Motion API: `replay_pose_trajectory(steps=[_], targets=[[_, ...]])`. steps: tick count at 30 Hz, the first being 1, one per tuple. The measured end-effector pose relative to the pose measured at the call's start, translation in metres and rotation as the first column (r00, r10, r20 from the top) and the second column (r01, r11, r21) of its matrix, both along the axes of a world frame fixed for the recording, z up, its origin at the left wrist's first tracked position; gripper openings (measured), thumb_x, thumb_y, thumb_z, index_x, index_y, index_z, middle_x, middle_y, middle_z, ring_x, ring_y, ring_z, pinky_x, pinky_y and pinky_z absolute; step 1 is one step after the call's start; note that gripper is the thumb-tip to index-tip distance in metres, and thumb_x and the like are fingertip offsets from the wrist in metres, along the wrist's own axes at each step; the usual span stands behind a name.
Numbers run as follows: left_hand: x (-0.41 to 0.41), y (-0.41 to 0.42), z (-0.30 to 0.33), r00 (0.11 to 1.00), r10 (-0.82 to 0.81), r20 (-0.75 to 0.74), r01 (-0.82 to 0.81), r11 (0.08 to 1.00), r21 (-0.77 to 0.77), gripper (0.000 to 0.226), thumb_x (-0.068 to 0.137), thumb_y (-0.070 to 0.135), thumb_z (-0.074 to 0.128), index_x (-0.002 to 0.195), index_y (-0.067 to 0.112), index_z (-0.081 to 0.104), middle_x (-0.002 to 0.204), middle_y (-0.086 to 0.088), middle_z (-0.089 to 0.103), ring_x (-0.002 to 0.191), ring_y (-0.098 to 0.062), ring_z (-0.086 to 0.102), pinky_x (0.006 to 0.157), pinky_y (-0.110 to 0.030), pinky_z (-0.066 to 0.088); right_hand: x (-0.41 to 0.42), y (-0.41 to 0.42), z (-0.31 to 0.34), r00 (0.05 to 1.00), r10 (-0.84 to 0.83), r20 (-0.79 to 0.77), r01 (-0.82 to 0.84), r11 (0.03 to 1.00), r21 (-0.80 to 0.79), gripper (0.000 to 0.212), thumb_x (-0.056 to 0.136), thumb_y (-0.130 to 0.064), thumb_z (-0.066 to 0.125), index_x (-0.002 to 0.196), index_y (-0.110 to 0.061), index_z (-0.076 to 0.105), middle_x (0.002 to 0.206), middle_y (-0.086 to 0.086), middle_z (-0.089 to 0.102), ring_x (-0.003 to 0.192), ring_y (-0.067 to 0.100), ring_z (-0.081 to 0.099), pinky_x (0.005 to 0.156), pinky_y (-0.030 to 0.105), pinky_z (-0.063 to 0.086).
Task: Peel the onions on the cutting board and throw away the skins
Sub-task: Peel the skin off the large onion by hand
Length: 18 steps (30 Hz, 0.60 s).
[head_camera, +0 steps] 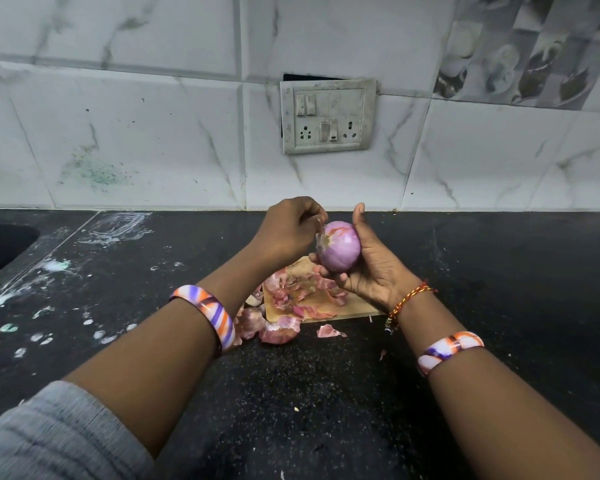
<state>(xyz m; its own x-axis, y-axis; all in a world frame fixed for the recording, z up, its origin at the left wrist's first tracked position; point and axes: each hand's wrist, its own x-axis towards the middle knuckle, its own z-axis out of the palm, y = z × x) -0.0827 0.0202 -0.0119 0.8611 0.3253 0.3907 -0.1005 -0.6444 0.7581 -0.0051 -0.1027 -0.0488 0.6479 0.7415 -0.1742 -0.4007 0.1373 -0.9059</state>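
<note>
My right hand [371,268] cradles a mostly peeled purple onion [339,245] in the air above the wooden cutting board [354,304]. My left hand [288,230] pinches a thin strip of skin at the onion's upper left edge. Loose pink onion skins [302,289] lie heaped on the board. More skins [274,329] have spilled off its left and front edges onto the black counter [326,393]. Much of the board is hidden behind my hands and the skins.
A sink edge [0,244] shows at the far left. White smears and specks mark the counter's left side [49,268]. A tiled wall with a switch and socket plate [327,116] rises right behind the counter.
</note>
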Motion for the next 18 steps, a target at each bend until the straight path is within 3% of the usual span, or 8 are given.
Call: replay_pose_trajectory(steps=[3,6,10,15,18], targets=[[-0.004,0.003,-0.001,0.997,-0.071,0.027,0.070,0.996,0.048,0.009,0.086,0.005,0.057,0.087,0.008,0.066,0.082,-0.006,0.066,0.076,-0.014,0.058,0.064,-0.016,0.041,0.002,-0.003,-0.001,1.000,0.017,-0.007,-0.017,1.000,-0.005,0.070,0.077,-0.072,0.044,0.102,-0.009,0.059,0.079,0.019,0.064,0.048,0.022,0.060,0.036,0.019,0.045],[-0.010,0.003,-0.002,0.987,-0.160,0.021,0.158,0.982,0.100,0.010,0.081,0.004,0.066,0.090,0.010,0.066,0.074,0.004,0.061,0.057,0.005,0.051,0.055,-0.005,0.034,0.002,-0.004,-0.002,0.999,0.045,0.001,-0.045,0.998,0.050,0.066,0.080,-0.070,0.044,0.100,-0.010,0.063,0.077,0.016,0.063,0.054,0.021,0.060,0.040,0.022,0.048],[-0.013,0.001,0.000,0.983,-0.168,0.079,0.151,0.972,0.182,0.012,0.077,0.008,0.071,0.089,0.009,0.071,0.069,0.009,0.059,0.051,0.011,0.047,0.052,-0.004,0.032,-0.001,-0.004,0.000,0.996,0.082,0.035,-0.085,0.992,0.098,0.059,0.086,-0.066,0.040,0.090,-0.017,0.073,0.079,0.013,0.060,0.062,0.021,0.060,0.040,0.022,0.050],[-0.013,-0.002,0.004,0.982,-0.136,0.131,0.089,0.944,0.316,0.008,0.076,0.012,0.072,0.083,0.010,0.075,0.066,0.004,0.061,0.051,0.000,0.046,0.051,-0.007,0.032,-0.002,-0.004,0.002,0.983,0.053,0.177,-0.048,0.998,-0.033,0.056,0.086,-0.066,0.038,0.094,-0.020,0.069,0.073,0.011,0.063,0.061,0.019,0.060,0.036,0.019,0.045],[-0.014,-0.004,0.008,0.985,-0.141,0.099,0.097,0.929,0.357,0.007,0.074,0.009,0.070,0.079,0.008,0.076,0.060,0.006,0.057,0.049,0.005,0.047,0.049,-0.006,0.031,0.001,0.001,-0.001,0.962,0.026,0.271,0.008,0.992,-0.122,0.059,0.075,-0.076,0.045,0.093,-0.027,0.073,0.078,0.011,0.064,0.067,0.021,0.053,0.043,0.020,0.040]])
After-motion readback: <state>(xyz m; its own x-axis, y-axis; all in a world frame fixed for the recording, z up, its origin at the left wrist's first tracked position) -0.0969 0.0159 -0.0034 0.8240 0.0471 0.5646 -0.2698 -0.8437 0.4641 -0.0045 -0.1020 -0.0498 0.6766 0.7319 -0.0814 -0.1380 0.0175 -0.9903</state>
